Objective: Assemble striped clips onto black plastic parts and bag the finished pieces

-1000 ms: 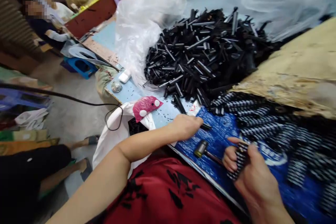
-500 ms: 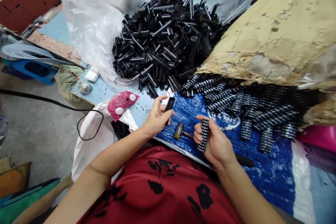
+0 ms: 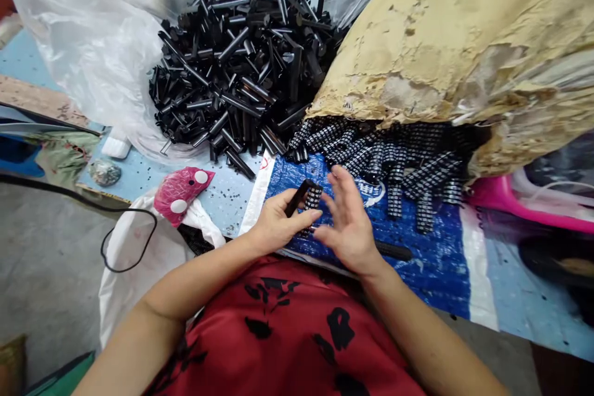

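My left hand (image 3: 282,220) is closed round a smooth black piece (image 3: 297,198). Against that piece stands a black-and-white patterned cylinder (image 3: 314,197), its lower part partly behind my left fingers. Just right of it, my right hand (image 3: 347,223) has its fingers spread and holds nothing. Both hands are over the blue sheet (image 3: 436,272). A dark handle-like object (image 3: 393,251) lies beside my right wrist. Beyond the hands is a large heap of glossy black pieces (image 3: 241,68), with many patterned cylinders (image 3: 396,189) to its right.
A torn yellowish sack (image 3: 408,43) slopes over the patterned cylinders. Clear plastic (image 3: 93,31) surrounds the heap's left side. A pink bundle (image 3: 182,195), a stone-like lump (image 3: 104,172) and a white block (image 3: 116,145) sit at the left. A pink container (image 3: 496,198) stands at the right.
The view has shifted right. My right hand has moved toward the left one and opened, letting go of the patterned cylinder, now by my left fingers. The hammer is no longer visible.
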Action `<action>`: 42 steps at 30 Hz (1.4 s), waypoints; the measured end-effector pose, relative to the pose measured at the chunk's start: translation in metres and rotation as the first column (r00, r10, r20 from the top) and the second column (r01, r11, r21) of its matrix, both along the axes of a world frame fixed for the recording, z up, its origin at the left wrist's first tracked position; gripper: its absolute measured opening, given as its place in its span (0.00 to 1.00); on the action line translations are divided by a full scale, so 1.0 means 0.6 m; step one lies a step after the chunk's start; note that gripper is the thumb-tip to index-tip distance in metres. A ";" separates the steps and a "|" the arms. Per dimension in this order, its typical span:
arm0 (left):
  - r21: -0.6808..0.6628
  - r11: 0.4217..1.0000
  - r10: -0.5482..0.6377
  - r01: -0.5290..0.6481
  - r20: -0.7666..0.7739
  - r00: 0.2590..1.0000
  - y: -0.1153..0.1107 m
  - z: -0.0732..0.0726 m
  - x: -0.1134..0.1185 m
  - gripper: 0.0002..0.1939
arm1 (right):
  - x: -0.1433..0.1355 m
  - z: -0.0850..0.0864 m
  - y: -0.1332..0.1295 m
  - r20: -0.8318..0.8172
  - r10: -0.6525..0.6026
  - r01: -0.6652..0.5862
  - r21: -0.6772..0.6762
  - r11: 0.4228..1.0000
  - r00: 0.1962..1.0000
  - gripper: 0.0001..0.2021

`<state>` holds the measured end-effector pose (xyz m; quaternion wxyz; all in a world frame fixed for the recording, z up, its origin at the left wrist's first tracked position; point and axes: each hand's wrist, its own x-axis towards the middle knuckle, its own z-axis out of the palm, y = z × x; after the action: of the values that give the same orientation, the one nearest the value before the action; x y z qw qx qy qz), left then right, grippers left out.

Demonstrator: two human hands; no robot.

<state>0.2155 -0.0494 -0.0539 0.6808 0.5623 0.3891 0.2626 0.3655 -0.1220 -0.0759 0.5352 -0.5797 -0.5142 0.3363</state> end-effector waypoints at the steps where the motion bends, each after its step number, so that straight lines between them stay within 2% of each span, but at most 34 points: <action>1: -0.025 1.000 -0.014 0.014 0.002 1.000 0.002 0.004 -0.005 0.17 | 0.010 -0.002 -0.008 0.192 0.030 -0.045 0.074 0.996 0.981 0.51; 3: -0.041 0.998 -0.046 0.046 0.003 0.999 0.004 0.010 -0.012 0.20 | 0.025 -0.006 -0.019 0.479 0.042 -0.141 0.173 0.975 0.877 0.55; 6: -0.039 0.999 -0.036 0.036 -0.010 0.999 0.002 0.010 -0.011 0.24 | 0.029 -0.010 -0.022 0.631 -0.044 -0.167 0.270 0.948 0.774 0.54; 10: -0.050 0.998 0.046 -0.049 -0.063 0.997 -0.007 -0.003 -0.002 0.30 | 0.021 -0.009 -0.021 0.663 -0.139 -0.148 0.357 0.922 0.735 0.56; 14: -0.020 0.996 0.090 -0.090 0.008 0.996 -0.013 -0.004 0.005 0.27 | 0.015 -0.001 -0.025 0.673 -0.208 -0.142 0.425 0.894 0.710 0.57; 18: -0.200 0.979 0.049 -0.025 0.117 0.992 -0.008 0.011 0.002 0.28 | 0.012 0.000 -0.026 0.738 -0.282 -0.125 0.443 0.888 0.613 0.55; 21: -0.283 0.958 -0.007 0.043 0.127 0.992 0.001 0.020 -0.009 0.26 | 0.006 -0.005 -0.025 0.752 -0.315 -0.137 0.470 0.872 0.579 0.55; 24: -0.424 0.898 -0.056 0.117 0.154 0.986 0.009 0.017 -0.018 0.25 | 0.001 -0.009 -0.021 0.754 -0.292 -0.135 0.448 0.884 0.588 0.56; 26: -0.519 0.841 -0.065 0.154 0.185 0.981 0.012 0.006 -0.024 0.27 | 0.004 -0.012 -0.021 0.742 -0.232 -0.137 0.400 0.906 0.629 0.57; 27: -0.530 0.834 -0.060 0.153 0.189 0.980 0.014 -0.002 -0.027 0.27 | 0.009 -0.014 -0.024 0.730 -0.194 -0.144 0.372 0.917 0.656 0.58; 28: -0.501 0.855 -0.052 0.137 0.180 0.982 0.018 -0.011 -0.031 0.27 | 0.015 -0.017 -0.029 0.719 -0.155 -0.149 0.341 0.928 0.678 0.58; 29: -0.424 0.900 -0.041 0.105 0.156 0.987 0.022 -0.020 -0.038 0.27 | 0.024 -0.022 -0.037 0.717 -0.124 -0.148 0.303 0.941 0.686 0.57; 31: -0.130 0.991 -0.024 0.029 0.045 0.999 0.036 -0.036 -0.055 0.23 | 0.043 -0.033 -0.059 0.761 -0.086 -0.119 0.210 0.970 0.643 0.46; 32: 0.056 0.998 -0.018 0.020 -0.044 0.999 0.044 -0.042 -0.066 0.20 | 0.052 -0.039 -0.071 0.798 -0.070 -0.097 0.160 0.982 0.598 0.35; 34: 0.369 0.923 -0.009 0.109 -0.264 0.965 0.063 -0.046 -0.088 0.15 | 0.066 -0.046 -0.093 0.859 -0.043 -0.066 0.089 0.994 0.510 0.15; 35: 0.455 0.870 -0.007 0.191 -0.376 0.927 0.073 -0.045 -0.097 0.13 | 0.070 -0.045 -0.099 0.869 -0.044 -0.058 0.083 0.995 0.492 0.10; 37: 0.493 0.798 -0.024 0.346 -0.547 0.837 0.090 -0.039 -0.107 0.11 | 0.070 -0.036 -0.102 0.847 -0.094 -0.028 0.128 0.991 0.524 0.06; 38: 0.466 0.789 -0.049 0.400 -0.602 0.797 0.096 -0.034 -0.108 0.12 | 0.066 -0.029 -0.097 0.818 -0.137 -0.001 0.165 0.986 0.559 0.06; 40: 0.378 0.802 -0.115 0.463 -0.662 0.741 0.105 -0.027 -0.104 0.13 | 0.057 -0.017 -0.078 0.748 -0.227 0.056 0.248 0.967 0.624 0.07; 42: 0.310 0.824 -0.165 0.474 -0.669 0.725 0.109 -0.024 -0.097 0.14 | 0.045 -0.009 -0.053 0.749 -0.241 0.047 0.271 0.962 0.617 0.07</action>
<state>0.1574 0.0160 -0.0681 0.3981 0.8209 0.4087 0.0240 0.3928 -0.1539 -0.0815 0.3488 -0.6430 -0.6799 -0.0506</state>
